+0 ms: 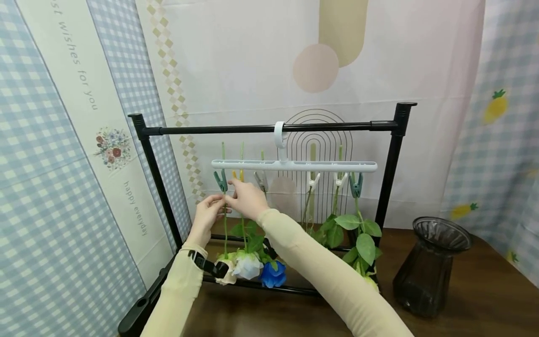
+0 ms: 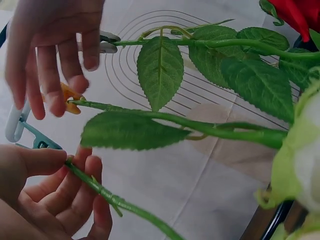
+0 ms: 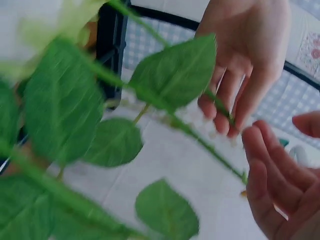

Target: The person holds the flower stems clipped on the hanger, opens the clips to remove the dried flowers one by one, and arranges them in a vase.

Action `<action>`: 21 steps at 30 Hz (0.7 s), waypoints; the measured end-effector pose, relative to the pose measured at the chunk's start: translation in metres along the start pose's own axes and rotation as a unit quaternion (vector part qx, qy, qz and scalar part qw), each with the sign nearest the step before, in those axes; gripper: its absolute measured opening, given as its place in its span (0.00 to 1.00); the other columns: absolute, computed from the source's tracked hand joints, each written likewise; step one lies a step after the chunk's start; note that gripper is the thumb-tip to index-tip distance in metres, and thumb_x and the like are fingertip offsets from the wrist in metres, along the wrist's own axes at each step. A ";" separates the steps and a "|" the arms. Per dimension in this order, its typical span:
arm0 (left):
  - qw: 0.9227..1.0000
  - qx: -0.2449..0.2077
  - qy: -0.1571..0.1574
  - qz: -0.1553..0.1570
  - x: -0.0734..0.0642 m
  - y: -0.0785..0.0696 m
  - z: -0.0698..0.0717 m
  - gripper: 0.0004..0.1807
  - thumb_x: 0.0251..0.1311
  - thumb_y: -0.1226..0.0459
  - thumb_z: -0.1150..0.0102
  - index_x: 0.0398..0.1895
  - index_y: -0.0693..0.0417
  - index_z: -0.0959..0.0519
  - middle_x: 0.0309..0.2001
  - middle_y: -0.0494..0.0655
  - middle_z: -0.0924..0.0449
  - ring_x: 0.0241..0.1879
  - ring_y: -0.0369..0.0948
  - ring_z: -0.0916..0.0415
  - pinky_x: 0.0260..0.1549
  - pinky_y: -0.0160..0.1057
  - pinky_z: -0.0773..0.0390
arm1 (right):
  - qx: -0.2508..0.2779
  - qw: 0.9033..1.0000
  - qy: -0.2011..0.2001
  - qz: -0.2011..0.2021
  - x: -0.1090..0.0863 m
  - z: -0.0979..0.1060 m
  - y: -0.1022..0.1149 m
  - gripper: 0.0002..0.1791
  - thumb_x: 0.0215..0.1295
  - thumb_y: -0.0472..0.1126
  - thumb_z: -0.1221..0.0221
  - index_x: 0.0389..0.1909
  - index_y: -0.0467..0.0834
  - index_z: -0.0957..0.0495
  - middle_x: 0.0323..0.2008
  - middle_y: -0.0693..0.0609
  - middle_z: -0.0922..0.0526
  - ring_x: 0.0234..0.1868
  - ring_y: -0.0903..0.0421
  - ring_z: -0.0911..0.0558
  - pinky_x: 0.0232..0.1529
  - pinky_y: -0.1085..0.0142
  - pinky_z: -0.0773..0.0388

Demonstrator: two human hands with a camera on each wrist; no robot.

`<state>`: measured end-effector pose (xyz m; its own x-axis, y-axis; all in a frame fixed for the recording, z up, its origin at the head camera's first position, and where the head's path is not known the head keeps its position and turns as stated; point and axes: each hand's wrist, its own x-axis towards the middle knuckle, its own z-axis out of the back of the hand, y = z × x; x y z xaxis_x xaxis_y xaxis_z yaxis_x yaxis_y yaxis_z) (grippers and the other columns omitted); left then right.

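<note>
My left hand (image 1: 205,216) pinches the green stem (image 2: 125,206) of an upside-down cream rose (image 1: 228,272) between thumb and fingers. Just above the pinch, a teal clip (image 1: 221,180) hangs at the left end of a pale hanger (image 1: 252,164). Close beside it, my right hand (image 1: 247,198) hovers with relaxed fingers and thumb apart, holding nothing, as the right wrist view shows. It is near the yellow clip (image 2: 71,95), which bears a white rose (image 1: 247,265). A blue rose (image 1: 273,274) hangs further right.
A black rack (image 1: 210,129) carries the hanger on its top bar. Grey and white clips and another teal clip (image 1: 356,185) continue along the hanger, with leafy stems (image 1: 365,248) below several. A red rose (image 2: 300,20) shows in the left wrist view. A dark glass vase (image 1: 425,276) stands right on the wooden table.
</note>
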<state>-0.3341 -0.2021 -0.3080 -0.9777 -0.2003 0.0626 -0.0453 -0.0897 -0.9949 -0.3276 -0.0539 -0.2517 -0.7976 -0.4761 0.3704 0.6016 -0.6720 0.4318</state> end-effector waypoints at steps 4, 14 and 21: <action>1.000 -0.004 0.013 -0.012 -0.003 0.003 0.000 0.22 0.68 0.60 0.47 0.63 0.58 0.30 0.29 0.27 0.19 0.30 0.29 0.20 0.35 0.29 0.23 | -0.042 0.998 -0.040 -0.029 0.002 -0.008 0.011 0.29 0.72 0.50 0.48 0.68 0.41 0.34 0.26 0.49 0.14 0.14 0.60 0.25 0.14 0.71 0.35; 0.999 0.025 0.006 -0.028 -0.017 0.015 0.009 0.22 0.69 0.66 0.54 0.66 0.56 0.31 0.32 0.28 0.19 0.31 0.27 0.22 0.36 0.31 0.23 | -0.209 0.971 -0.110 -0.030 0.019 -0.035 0.029 0.23 0.71 0.59 0.49 0.23 0.49 0.20 0.16 0.56 0.23 0.11 0.61 0.30 0.15 0.70 0.37; 0.998 0.042 0.002 -0.038 -0.017 0.011 0.010 0.20 0.67 0.66 0.50 0.61 0.58 0.27 0.28 0.27 0.19 0.27 0.30 0.25 0.32 0.32 0.25 | -0.246 0.955 -0.160 -0.031 0.027 -0.035 0.028 0.26 0.71 0.59 0.50 0.16 0.51 0.25 0.12 0.58 0.25 0.08 0.63 0.37 0.12 0.72 0.43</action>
<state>-0.3159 -0.2091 -0.3188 -0.9730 -0.1851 0.1376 -0.1029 -0.1858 -0.9772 -0.3338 -0.1051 -0.2584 -0.7292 -0.2816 0.6237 0.3974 -0.9162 0.0509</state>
